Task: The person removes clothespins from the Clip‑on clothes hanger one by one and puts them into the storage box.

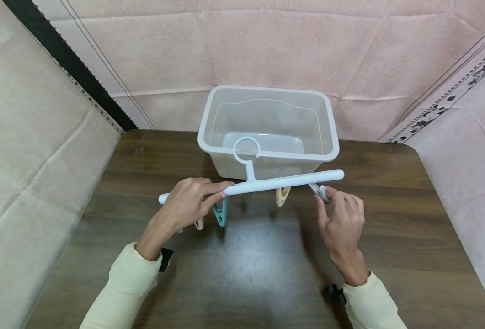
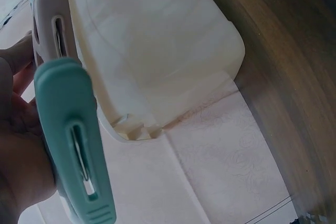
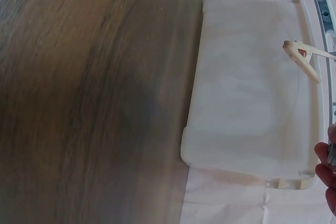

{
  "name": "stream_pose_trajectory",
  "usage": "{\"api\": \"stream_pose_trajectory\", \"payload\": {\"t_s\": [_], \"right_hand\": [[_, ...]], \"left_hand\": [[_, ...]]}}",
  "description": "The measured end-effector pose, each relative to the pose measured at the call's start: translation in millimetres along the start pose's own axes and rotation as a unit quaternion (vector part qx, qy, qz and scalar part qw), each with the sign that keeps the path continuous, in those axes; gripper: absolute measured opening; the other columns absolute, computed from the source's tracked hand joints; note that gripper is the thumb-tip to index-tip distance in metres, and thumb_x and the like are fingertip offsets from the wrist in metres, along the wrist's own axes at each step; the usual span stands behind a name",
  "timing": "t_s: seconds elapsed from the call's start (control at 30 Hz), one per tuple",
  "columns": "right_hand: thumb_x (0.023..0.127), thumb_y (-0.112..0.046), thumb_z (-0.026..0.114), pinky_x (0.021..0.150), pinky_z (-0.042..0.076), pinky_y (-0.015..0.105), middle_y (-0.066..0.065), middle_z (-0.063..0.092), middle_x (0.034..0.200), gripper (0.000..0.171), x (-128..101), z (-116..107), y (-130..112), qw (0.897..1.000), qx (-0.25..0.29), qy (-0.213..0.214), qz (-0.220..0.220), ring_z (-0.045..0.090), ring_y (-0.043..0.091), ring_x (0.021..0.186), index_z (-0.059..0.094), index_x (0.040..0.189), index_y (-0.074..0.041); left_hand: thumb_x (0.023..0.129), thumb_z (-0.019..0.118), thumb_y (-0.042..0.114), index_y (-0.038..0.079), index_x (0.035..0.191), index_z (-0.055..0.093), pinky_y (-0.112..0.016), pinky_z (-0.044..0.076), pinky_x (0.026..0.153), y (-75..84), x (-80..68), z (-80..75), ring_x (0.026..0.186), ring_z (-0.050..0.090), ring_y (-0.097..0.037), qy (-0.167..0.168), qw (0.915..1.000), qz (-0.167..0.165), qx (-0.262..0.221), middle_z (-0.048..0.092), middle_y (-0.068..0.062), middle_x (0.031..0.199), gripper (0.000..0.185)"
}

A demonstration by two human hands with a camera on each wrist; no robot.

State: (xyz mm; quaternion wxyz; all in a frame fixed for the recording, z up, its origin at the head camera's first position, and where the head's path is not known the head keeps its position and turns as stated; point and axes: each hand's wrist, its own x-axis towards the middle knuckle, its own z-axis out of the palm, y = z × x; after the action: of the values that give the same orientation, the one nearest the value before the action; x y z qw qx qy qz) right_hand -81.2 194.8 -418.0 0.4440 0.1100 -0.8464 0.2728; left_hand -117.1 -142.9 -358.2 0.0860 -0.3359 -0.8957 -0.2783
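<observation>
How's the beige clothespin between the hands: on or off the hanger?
On: the beige clothespin hangs from the white hanger's underside with nothing else supporting it.

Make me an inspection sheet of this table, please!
Surface: brown wood-grain table, shiny near its middle.
Job's things: long white plastic hanger with round hook; teal plastic clips and cream plastic clips beneath; slim grey plastic clip near the hanger's right end.
Clutter: nothing seen.
Grippers: left hand holds the hanger; right hand pinches the grey clip.
Cables: nothing seen.
Surroundings: pale rectangular plastic bin behind the hanger; pink patterned cloth beyond.
</observation>
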Motion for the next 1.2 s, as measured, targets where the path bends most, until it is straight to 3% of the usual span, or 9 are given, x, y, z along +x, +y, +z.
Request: {"api": "stream_pose_trajectory", "payload": {"t_s": [0.43, 0.87, 1.07, 1.2], "right_hand": [[0.086, -0.007, 0.076, 0.072, 0.042, 0.056, 0.021, 0.069, 0.082, 0.020, 0.0, 2.9, 1.5, 0.999, -0.023, 0.022, -0.030, 0.061, 0.040, 0.075, 0.066, 0.096, 0.007], [0.099, -0.021, 0.066, 0.066, 0.042, 0.055, 0.015, 0.069, 0.076, 0.027, 1.8, 12.5, -1.2, 0.986, -0.040, 0.127, -0.097, 0.065, 0.038, 0.071, 0.066, 0.087, 0.003], [0.099, -0.020, 0.065, 0.064, 0.041, 0.055, 0.014, 0.068, 0.075, 0.027, 4.2, 13.6, -4.5, 0.982, -0.044, 0.152, -0.103, 0.065, 0.038, 0.069, 0.063, 0.084, 0.001], [0.100, -0.018, 0.064, 0.064, 0.041, 0.055, 0.013, 0.069, 0.076, 0.027, 6.3, 14.3, -5.1, 0.979, -0.045, 0.165, -0.111, 0.066, 0.037, 0.070, 0.062, 0.080, 0.001]], "left_hand": [[0.094, 0.072, 0.015, 0.013, 0.125, 0.073, -0.026, 0.035, 0.047, 1.4, -0.6, 1.6, 0.054, 0.038, -0.005, -0.005, 0.9999, -0.006, -0.008, 0.056, 0.008, 0.066, 0.031], [0.093, 0.073, 0.015, 0.012, 0.125, 0.072, -0.025, 0.034, 0.047, 1.0, -0.9, 1.4, 0.054, 0.038, -0.005, -0.009, 0.9998, -0.008, -0.016, 0.061, 0.005, 0.069, 0.032], [0.094, 0.072, 0.015, 0.012, 0.126, 0.072, -0.025, 0.034, 0.047, 0.7, -0.3, 1.7, 0.054, 0.037, -0.004, -0.014, 0.9996, -0.009, -0.021, 0.060, 0.006, 0.068, 0.032], [0.094, 0.072, 0.014, 0.012, 0.126, 0.072, -0.025, 0.034, 0.047, 2.1, 0.0, 1.3, 0.055, 0.040, -0.005, -0.020, 0.9991, -0.017, -0.035, 0.067, 0.003, 0.075, 0.032]]}}
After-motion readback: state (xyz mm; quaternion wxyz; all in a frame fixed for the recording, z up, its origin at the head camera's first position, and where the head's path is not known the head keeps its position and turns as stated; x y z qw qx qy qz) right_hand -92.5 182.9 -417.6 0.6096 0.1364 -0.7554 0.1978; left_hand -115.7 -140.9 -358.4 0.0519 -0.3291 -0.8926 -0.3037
